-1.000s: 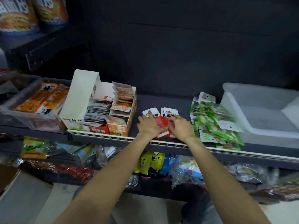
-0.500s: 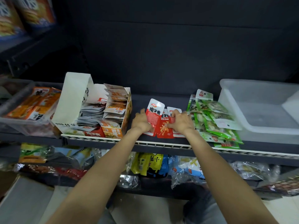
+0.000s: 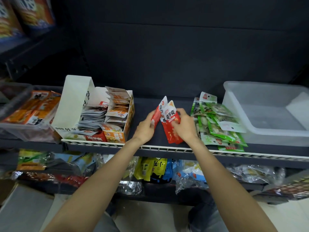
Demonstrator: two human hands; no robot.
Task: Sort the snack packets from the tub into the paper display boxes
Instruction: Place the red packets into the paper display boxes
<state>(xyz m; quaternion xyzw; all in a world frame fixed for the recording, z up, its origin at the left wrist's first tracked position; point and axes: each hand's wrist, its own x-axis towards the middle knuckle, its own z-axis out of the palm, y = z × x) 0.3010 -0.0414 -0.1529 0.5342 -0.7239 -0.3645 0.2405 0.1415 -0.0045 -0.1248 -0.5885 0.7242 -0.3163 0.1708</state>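
Midway along the shelf (image 3: 147, 104), just behind its front rail, both hands work a small bunch of red snack packets (image 3: 170, 123). The left hand (image 3: 145, 126) pinches one packet by its left edge, lifted with its white header pointing up and toward the back wall. The right hand (image 3: 184, 126) curls around the others, which stand tilted with their lower ends touching the shelf. So each packet's long axis runs front to back, rising away from the person. The paper display boxes (image 3: 102, 114) sit toward the shelf's left end, nearer the left hand, their open tops already holding stacked packets. A pile of green packets (image 3: 217, 124) lies just right of the right hand, and beyond it the clear tub (image 3: 267, 118) occupies the right end.
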